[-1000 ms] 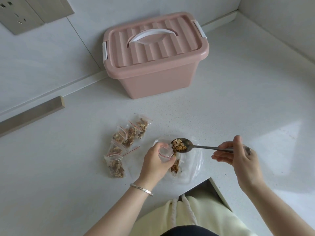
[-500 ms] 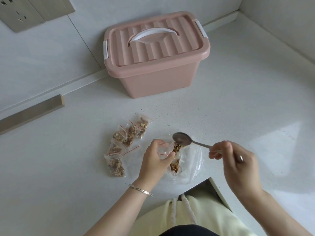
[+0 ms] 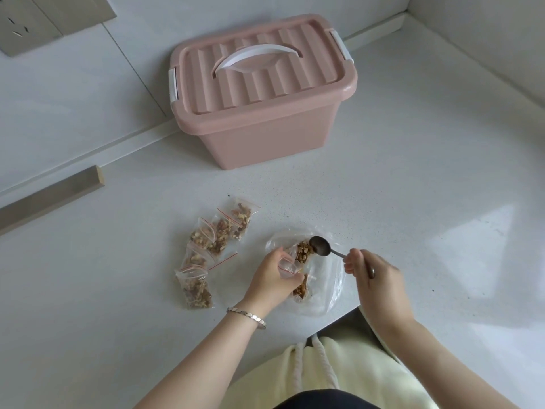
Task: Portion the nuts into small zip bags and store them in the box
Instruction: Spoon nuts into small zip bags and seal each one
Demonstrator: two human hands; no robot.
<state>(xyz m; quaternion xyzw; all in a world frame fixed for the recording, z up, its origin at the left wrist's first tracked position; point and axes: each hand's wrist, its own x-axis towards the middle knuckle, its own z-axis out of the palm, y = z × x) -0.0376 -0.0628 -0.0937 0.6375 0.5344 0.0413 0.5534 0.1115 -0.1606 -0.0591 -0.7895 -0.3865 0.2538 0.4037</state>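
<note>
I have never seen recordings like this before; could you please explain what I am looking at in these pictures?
There is no machine here. A person works with two bare hands, and every picture comes from one wide-angle camera worn on their head, looking forward and down. That is why you see only forearms and hands.

The left hand grips a small zip bag. The right hand holds a spoon by its handle, with its bowl right beside some nuts. Under both lies a large clear bag on the white counter.

To the left lie several filled zip bags. Farther back stands a pink box with its lid on.
</note>
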